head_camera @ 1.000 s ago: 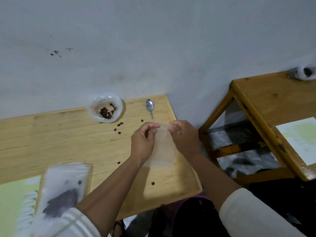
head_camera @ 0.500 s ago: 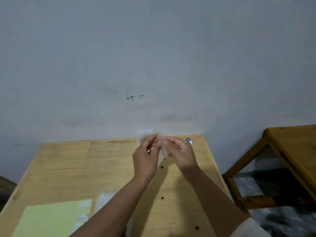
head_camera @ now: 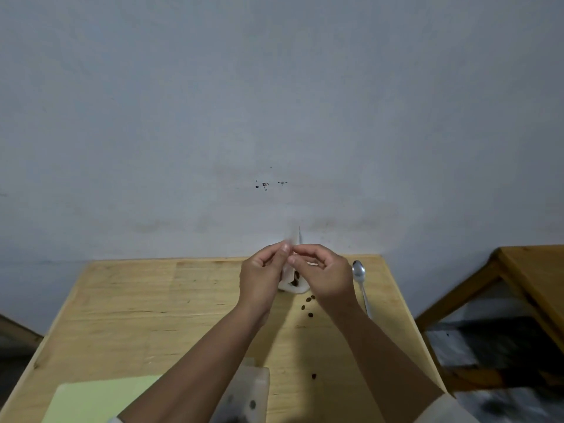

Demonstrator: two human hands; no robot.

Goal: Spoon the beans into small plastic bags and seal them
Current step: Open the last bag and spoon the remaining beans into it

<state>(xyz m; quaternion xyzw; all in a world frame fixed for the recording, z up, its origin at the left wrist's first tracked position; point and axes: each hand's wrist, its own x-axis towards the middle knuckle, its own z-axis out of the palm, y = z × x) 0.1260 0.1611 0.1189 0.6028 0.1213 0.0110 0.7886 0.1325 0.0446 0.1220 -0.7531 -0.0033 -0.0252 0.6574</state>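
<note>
- Small clear bag (head_camera: 295, 239): held up edge-on between the two hands, over the far middle of the worktop (head_camera: 152, 300). Long axis runs roughly upright; top edge pokes above the fingertips, against the wall (head_camera: 274, 102). Film so thin that its lower part is hard to trace.
- Left hand (head_camera: 262, 276): fingers curled, thumb and forefinger pinching the bag's left face near the top.
- Right hand (head_camera: 326, 273): fingers curled, pinching the opposite face. Fingertips of the two hands almost meet at the bag's mouth. Judgement: they are working the mouth apart; whether it is open yet, cannot tell.
- Bean container (head_camera: 293, 285): white, crumpled, directly below and between the hands, partly hidden by them; dark beans show inside.
- Spoon (head_camera: 360, 285): lies on the worktop just right of the right hand, bowl toward the wall, handle running back toward the person. Right hand is clearly the nearer one; left hand is across the bag from it.
- Judgement: the next move turns on this — right hand lets go and drops sideways to the spoon handle, left hand keeps the bag upright over the container.
- Loose beans (head_camera: 308, 306): scattered on the worktop under the right wrist; one more nearer the front edge.
- Filled bag (head_camera: 247, 395): near front edge, under the left forearm, dark beans inside.
- Green sheet (head_camera: 97, 401): front left corner.
- Second wooden table (head_camera: 534, 276): well apart to the right.
</note>
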